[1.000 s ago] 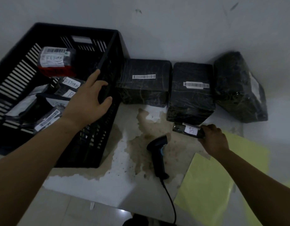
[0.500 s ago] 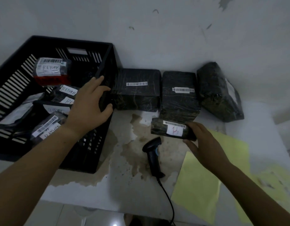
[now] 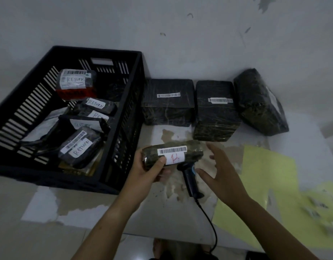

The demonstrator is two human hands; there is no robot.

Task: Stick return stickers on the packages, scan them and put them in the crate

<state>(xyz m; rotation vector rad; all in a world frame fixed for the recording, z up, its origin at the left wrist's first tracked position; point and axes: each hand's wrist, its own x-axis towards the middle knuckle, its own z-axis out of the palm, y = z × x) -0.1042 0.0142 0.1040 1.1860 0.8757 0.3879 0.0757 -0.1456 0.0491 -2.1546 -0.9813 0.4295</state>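
A black slatted plastic crate [image 3: 49,177] holds RETURN-marked parcels [image 3: 77,147], some half buried. Just right of it, over the worktop [image 3: 162,218], the left hand [image 3: 148,169] grips the small black film-wrapped package [image 3: 193,152], its red sticker mark illegible, partly hiding the head of the black corded scanner [image 3: 190,179]. The right hand [image 3: 221,171], grip released, fingers spread, hovers near blurred yellow sheets [image 3: 265,175].

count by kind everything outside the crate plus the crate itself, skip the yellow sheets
Large black film-wrapped packages: 3
Small black film-wrapped package held in the left hand: 1
Black handheld barcode scanner: 1
Black slatted plastic crate: 1
Total: 6
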